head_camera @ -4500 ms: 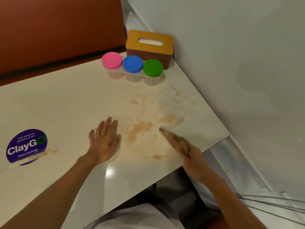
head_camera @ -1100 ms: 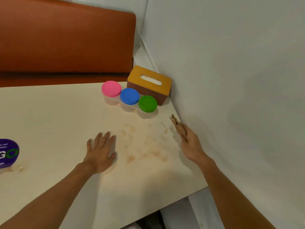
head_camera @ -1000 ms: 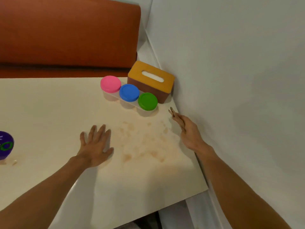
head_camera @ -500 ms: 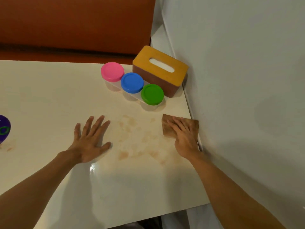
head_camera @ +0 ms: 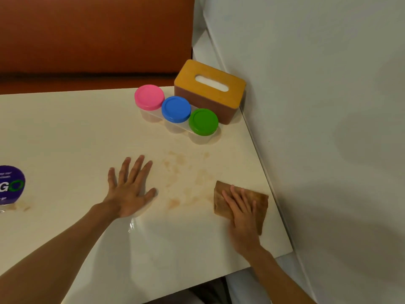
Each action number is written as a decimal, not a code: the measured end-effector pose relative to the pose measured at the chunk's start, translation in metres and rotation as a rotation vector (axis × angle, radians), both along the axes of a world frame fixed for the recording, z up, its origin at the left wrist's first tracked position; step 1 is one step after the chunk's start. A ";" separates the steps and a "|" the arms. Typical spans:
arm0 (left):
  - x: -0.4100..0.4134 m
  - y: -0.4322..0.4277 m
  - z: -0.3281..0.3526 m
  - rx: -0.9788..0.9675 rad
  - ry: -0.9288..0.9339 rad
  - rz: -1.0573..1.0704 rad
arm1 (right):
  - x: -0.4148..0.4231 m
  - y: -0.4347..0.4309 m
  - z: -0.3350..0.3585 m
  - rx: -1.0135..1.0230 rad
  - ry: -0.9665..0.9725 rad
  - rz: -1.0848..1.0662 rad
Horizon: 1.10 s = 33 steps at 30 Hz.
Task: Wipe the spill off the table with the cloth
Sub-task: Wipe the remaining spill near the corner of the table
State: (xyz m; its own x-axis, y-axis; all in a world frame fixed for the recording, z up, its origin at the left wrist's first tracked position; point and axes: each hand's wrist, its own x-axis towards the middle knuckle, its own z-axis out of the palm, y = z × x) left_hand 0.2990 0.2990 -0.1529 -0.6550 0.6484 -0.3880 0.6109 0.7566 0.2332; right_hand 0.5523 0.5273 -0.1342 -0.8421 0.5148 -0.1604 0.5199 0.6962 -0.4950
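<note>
A brown folded cloth [head_camera: 258, 200] lies flat on the cream table [head_camera: 65, 132] near its right edge. My right hand [head_camera: 242, 210] presses down on the cloth with straight fingers. A faint brownish spill [head_camera: 182, 178] is smeared over the table between my two hands, left of the cloth. My left hand [head_camera: 129, 189] rests flat on the table with spread fingers, just left of the spill.
Three clear tubs with pink [head_camera: 149, 97], blue [head_camera: 176, 109] and green [head_camera: 203, 121] lids stand behind the spill, in front of a brown tissue box [head_camera: 210, 91] in the corner. A white wall [head_camera: 328, 128] borders the table's right edge. A purple sticker [head_camera: 11, 185] sits at far left.
My right hand has slid the cloth toward me along the table's right side, away from the tubs. My left hand stays flat in place.
</note>
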 end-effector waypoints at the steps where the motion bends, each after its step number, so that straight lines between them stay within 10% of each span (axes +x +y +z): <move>1: 0.000 0.000 0.000 -0.004 0.004 -0.008 | 0.008 -0.008 0.000 0.008 -0.014 0.015; 12: 0.002 0.002 0.000 -0.025 0.024 -0.019 | 0.028 -0.035 0.062 -0.470 -0.029 -0.043; 18: 0.003 0.002 -0.002 -0.009 0.029 -0.015 | -0.053 0.067 0.096 -0.134 0.239 -0.058; 23: 0.003 0.001 -0.002 -0.007 0.014 -0.021 | -0.094 0.085 0.041 0.296 -0.214 0.047; 33: 0.001 0.001 0.000 -0.036 0.016 -0.054 | -0.059 -0.004 0.003 0.165 -0.186 -0.205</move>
State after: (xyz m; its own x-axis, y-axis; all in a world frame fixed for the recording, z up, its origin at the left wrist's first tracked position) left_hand 0.3000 0.3005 -0.1526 -0.6261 0.6685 -0.4015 0.6543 0.7304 0.1959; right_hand 0.4933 0.5229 -0.1308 -0.6820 0.7029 -0.2020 0.7288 0.6303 -0.2676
